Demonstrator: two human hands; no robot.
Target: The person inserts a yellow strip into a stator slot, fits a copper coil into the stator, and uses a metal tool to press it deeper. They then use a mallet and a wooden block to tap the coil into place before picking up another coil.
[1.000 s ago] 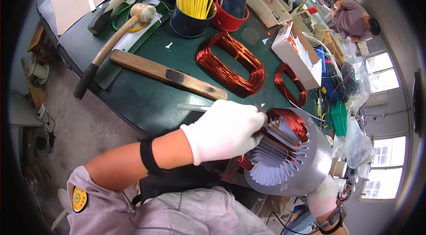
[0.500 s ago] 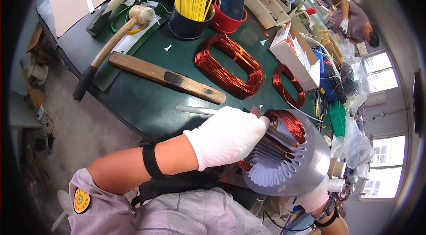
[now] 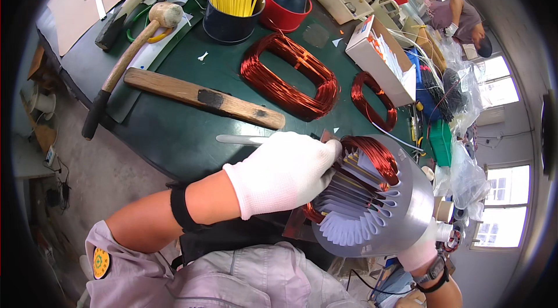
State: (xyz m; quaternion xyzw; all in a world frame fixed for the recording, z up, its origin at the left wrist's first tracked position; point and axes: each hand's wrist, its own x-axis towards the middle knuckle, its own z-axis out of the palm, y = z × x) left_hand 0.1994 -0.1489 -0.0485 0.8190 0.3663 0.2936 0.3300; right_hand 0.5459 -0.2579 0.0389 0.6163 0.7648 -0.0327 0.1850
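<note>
My left hand (image 3: 279, 174), in a white knit glove, is closed at the near left of a metal stator core (image 3: 415, 203). A pale, flat, round-ended tool (image 3: 237, 140) sticks out from the far side of that fist; its other end is hidden. My thumb is beside a copper wire coil (image 3: 375, 154) seated in the core. White slot liners (image 3: 349, 226) form a looped ring around the bore, with copper wires running between several of them. My right hand (image 3: 419, 253), gloved too, is against the core's right end, fingers hidden behind it.
A large copper coil (image 3: 264, 81) and a smaller one (image 3: 359, 90) lie on the green table (image 3: 174, 139). Nearby are a wooden bat (image 3: 174, 90), a mallet (image 3: 131, 55), a pot of yellow strips (image 3: 229, 26), a red bowl with a phone (image 3: 285, 17) and a white box (image 3: 378, 64). Another person (image 3: 462, 17) is at the far right.
The view has shifted slightly, so the table's things appear further left and up. My left hand stays closed by the coil, and the core appears turned or tilted a little.
</note>
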